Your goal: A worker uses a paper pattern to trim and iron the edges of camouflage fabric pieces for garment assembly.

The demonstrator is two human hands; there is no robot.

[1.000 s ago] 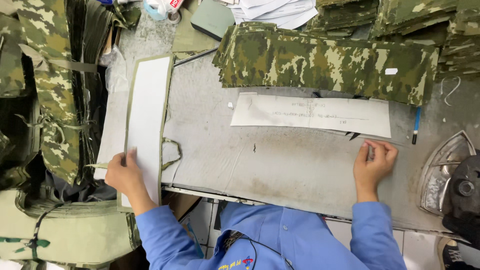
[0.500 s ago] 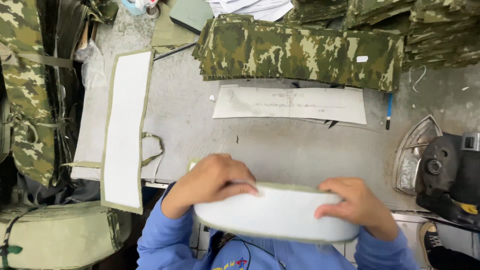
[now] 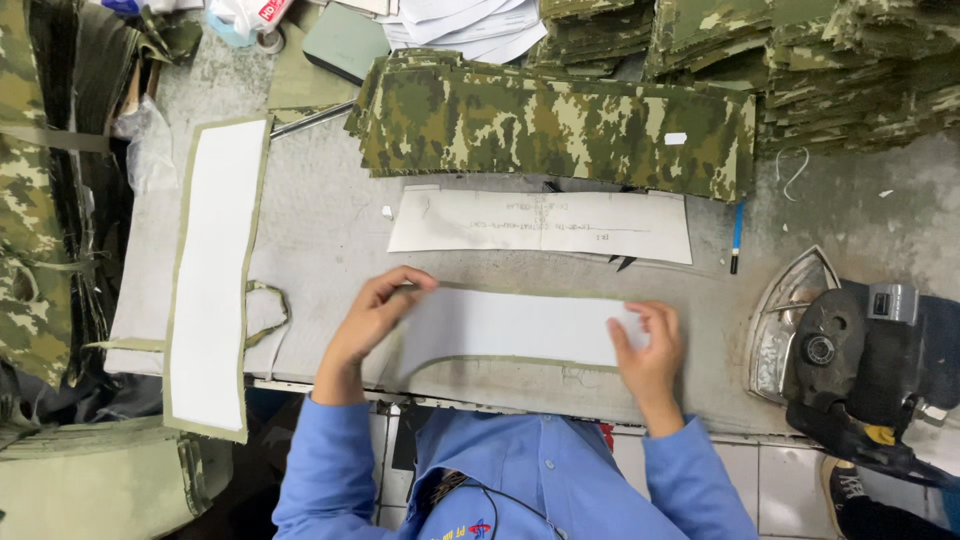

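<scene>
Fingers (image 3: 395, 290) of the left hand (image 3: 372, 318) spread flat and press down one end of a white fabric panel (image 3: 510, 328) edged in olive binding, while the right hand (image 3: 648, 345) pins the other end with its fingers extended, neither hand closed around it. The panel lies flat on the grey worktable (image 3: 320, 230), just below a paper pattern (image 3: 540, 224) and a stack of camouflage fabric pieces (image 3: 560, 125), seemingly held taut at both ends so it lies smooth. A similar finished panel (image 3: 212, 270) rests across the table's left edge; an iron (image 3: 800, 320) sits at right. Half a second ago, both hands held the panel lifted and curved above the table edge; it is now laid down.
</scene>
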